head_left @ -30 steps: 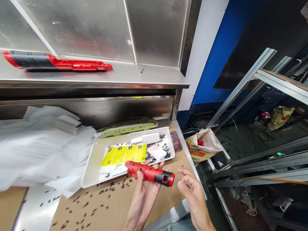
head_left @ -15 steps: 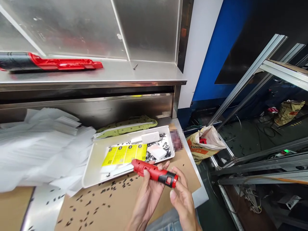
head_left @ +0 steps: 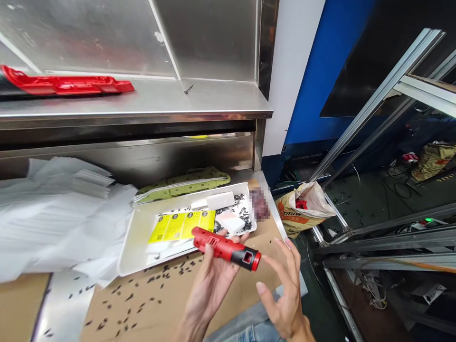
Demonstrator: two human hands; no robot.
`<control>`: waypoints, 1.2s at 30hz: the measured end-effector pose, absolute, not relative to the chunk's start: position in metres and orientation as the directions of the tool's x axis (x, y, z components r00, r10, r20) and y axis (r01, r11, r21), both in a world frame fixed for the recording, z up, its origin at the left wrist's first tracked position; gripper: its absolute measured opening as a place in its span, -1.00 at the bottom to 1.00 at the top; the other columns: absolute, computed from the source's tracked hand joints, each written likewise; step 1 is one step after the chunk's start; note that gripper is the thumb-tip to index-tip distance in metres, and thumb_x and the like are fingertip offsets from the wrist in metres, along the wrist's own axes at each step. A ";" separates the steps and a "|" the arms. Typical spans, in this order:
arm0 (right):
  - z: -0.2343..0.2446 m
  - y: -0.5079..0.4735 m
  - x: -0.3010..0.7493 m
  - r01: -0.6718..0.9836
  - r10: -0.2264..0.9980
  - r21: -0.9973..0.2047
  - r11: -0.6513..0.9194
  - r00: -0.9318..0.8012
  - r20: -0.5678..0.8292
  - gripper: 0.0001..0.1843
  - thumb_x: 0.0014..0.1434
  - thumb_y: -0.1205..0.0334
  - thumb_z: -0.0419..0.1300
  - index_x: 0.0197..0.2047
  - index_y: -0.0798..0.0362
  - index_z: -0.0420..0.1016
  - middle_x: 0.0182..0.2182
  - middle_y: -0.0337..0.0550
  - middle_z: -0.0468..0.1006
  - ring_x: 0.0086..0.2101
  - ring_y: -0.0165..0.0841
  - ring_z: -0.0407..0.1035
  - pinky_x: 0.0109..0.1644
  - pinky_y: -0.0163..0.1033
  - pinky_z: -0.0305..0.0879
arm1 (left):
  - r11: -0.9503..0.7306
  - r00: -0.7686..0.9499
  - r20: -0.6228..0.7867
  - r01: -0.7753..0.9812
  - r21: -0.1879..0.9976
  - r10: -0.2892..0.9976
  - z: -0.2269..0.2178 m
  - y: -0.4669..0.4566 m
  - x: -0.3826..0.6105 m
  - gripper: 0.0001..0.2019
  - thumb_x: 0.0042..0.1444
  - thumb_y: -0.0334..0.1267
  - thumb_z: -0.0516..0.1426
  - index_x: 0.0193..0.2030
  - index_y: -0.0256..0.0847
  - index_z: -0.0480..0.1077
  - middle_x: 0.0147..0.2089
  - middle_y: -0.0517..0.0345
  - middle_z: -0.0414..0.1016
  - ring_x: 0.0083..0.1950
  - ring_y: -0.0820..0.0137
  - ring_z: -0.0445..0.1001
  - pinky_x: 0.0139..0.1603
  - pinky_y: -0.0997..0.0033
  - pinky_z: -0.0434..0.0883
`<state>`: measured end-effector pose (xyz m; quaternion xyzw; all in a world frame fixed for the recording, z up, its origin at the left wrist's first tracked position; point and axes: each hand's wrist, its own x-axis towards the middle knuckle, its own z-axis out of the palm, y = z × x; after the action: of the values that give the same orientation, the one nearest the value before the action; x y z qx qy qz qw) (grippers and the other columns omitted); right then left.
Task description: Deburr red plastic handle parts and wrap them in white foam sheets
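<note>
A red and black plastic tool housing [head_left: 228, 249], roughly tube-shaped with a square cut-out near its right end, lies in my left hand [head_left: 215, 280]. The thumb presses on its near side and the fingers wrap behind it. To the right, my right hand [head_left: 285, 289] is apart from the housing, fingers spread and holding nothing. Just beyond the housing sits a white tray [head_left: 128, 247] with a yellow printed card [head_left: 181, 225], white blocks [head_left: 231, 222] and many small black pieces in it.
Loose black bits are scattered on the brown cardboard [head_left: 142, 304]. White foam sheets [head_left: 64, 223] pile up at left. A green pouch [head_left: 183, 184] lies behind the tray. Another red and black housing [head_left: 71, 85] rests on the metal shelf [head_left: 213, 99]. A paper sack [head_left: 302, 209] stands at right.
My right hand has come away from the housing's end, moving right and spreading its fingers. The left hand keeps its hold. The view has shifted slightly.
</note>
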<state>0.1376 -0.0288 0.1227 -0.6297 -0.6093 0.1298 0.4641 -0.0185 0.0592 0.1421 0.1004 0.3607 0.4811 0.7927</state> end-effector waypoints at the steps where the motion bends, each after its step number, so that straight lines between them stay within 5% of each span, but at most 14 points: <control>1: 0.122 -0.029 0.141 0.630 0.880 -0.761 0.154 0.264 0.396 -0.58 0.24 0.15 0.17 0.17 -0.11 0.43 0.33 -0.04 0.22 0.33 0.03 0.00 0.30 0.30 0.11 | 0.476 0.217 -0.450 -0.629 0.614 0.866 0.145 0.061 -0.024 -0.53 -0.10 -0.01 0.43 -0.03 -0.03 0.54 -0.02 0.04 0.64 0.27 0.02 0.43 0.42 -0.09 0.18; 4: 0.114 -0.029 0.153 0.617 0.870 -0.785 0.063 0.352 0.346 -0.66 0.27 0.16 0.16 0.10 -0.07 0.47 0.24 0.02 0.32 0.28 -0.02 0.10 0.27 0.22 0.17 | 0.228 0.091 -0.212 -0.230 0.946 0.973 0.154 0.066 -0.043 -0.54 -0.15 -0.26 0.45 -0.03 -0.08 0.57 0.06 0.04 0.62 0.30 0.07 0.39 0.45 0.14 0.13; 7: 0.099 -0.026 0.163 0.613 0.878 -0.789 -0.032 0.394 0.271 -0.74 0.29 0.15 0.14 0.02 -0.05 0.51 0.12 0.03 0.43 0.17 -0.08 0.26 0.22 0.14 0.25 | 0.026 0.071 -0.029 0.039 0.999 0.997 0.160 0.070 -0.062 -0.55 -0.14 -0.40 0.41 -0.03 -0.14 0.60 0.11 0.05 0.59 0.25 0.19 0.42 0.37 0.47 0.18; 11: 0.073 -0.014 0.156 0.616 0.959 -0.779 -0.121 0.274 0.067 -0.75 0.33 0.26 0.03 -0.09 0.02 0.52 -0.06 0.00 0.54 -0.03 -0.21 0.46 0.07 -0.07 0.40 | 0.037 -0.107 -0.032 0.041 0.998 0.994 0.163 0.071 -0.083 -0.41 -0.17 -0.32 0.45 0.09 -0.07 0.51 -0.03 0.12 0.65 0.03 0.27 0.56 -0.01 0.58 0.46; 14: 0.052 0.002 0.131 0.656 0.994 -0.749 -0.095 0.099 -0.040 -0.73 0.26 0.40 0.05 -0.12 0.02 0.54 -0.19 -0.11 0.60 -0.21 -0.30 0.53 -0.12 -0.23 0.44 | 0.106 -0.221 -0.150 -0.197 0.975 0.964 0.161 0.069 -0.096 -0.43 -0.30 -0.07 0.50 -0.08 -0.14 0.57 -0.17 0.10 0.67 -0.10 0.25 0.61 -0.13 0.57 0.53; 16: 0.038 0.015 0.107 0.697 0.997 -0.715 -0.056 -0.003 -0.081 -0.71 0.23 0.43 0.10 -0.07 -0.03 0.55 -0.19 -0.15 0.62 -0.24 -0.31 0.55 -0.14 -0.26 0.42 | 0.178 -0.229 -0.279 -0.381 0.907 0.933 0.159 0.067 -0.104 -0.36 -0.43 -0.01 0.53 -0.13 -0.18 0.59 -0.26 0.10 0.68 -0.22 0.25 0.63 -0.22 0.55 0.57; 20: 0.014 0.047 0.056 0.798 0.974 -0.602 0.013 -0.147 -0.174 -0.73 0.27 0.32 0.16 0.01 -0.11 0.52 -0.08 -0.09 0.59 -0.14 -0.19 0.52 -0.10 -0.18 0.40 | 0.210 -0.183 -0.405 -0.630 0.748 0.896 0.150 0.059 -0.118 -0.18 -0.40 -0.14 0.55 0.13 -0.09 0.50 -0.21 0.12 0.70 -0.31 0.26 0.65 -0.28 0.49 0.62; 25: -0.002 0.069 0.027 0.859 0.954 -0.509 0.050 -0.191 -0.229 -0.77 0.24 0.33 0.22 -0.02 0.04 0.49 0.03 0.08 0.52 -0.03 -0.13 0.46 0.00 -0.07 0.38 | 0.273 0.095 -0.437 -0.891 0.364 0.895 0.127 0.047 -0.130 -0.44 0.28 -0.21 0.17 0.40 0.09 0.19 -0.04 0.09 0.69 0.05 0.21 0.62 0.28 0.09 0.42; 28: -0.002 0.064 0.037 0.848 0.960 -0.529 0.036 -0.176 -0.217 -0.87 0.21 0.39 0.21 -0.15 0.11 0.51 -0.09 0.07 0.57 -0.16 -0.16 0.51 -0.08 -0.09 0.40 | 0.292 0.205 -0.372 -0.936 0.197 0.906 0.117 0.042 -0.129 -0.47 0.42 -0.16 -0.08 0.49 -0.03 -0.02 0.00 -0.09 0.66 0.16 0.15 0.55 0.27 -0.07 0.41; 32: 0.011 0.043 0.068 0.757 0.980 -0.653 -0.032 -0.103 -0.167 -0.85 0.25 0.34 0.10 -0.26 0.08 0.51 -0.32 -0.04 0.58 -0.34 -0.24 0.52 -0.21 -0.20 0.42 | 0.345 0.291 -0.434 -0.937 0.049 0.852 0.122 0.039 -0.118 -0.44 0.44 -0.09 -0.17 0.51 -0.17 -0.11 -0.14 -0.16 0.66 -0.02 0.23 0.65 0.00 0.24 0.60; 36: 0.047 0.019 0.105 0.582 0.991 -0.804 -0.116 0.012 -0.135 -0.52 0.35 0.10 -0.04 0.20 0.23 0.29 -0.27 -0.04 0.55 -0.43 -0.36 0.51 -0.35 -0.28 0.48 | 0.412 0.441 -0.519 -0.894 -0.178 0.732 0.143 0.042 -0.104 -0.50 0.43 -0.07 -0.12 0.45 -0.12 0.05 -0.17 0.03 0.59 -0.33 0.51 0.64 -0.27 0.66 0.56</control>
<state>0.1047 0.0195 0.0469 -0.6532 -0.6022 0.3627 0.2814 -0.1037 0.0415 0.1432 -0.2197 0.1834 0.4958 0.8199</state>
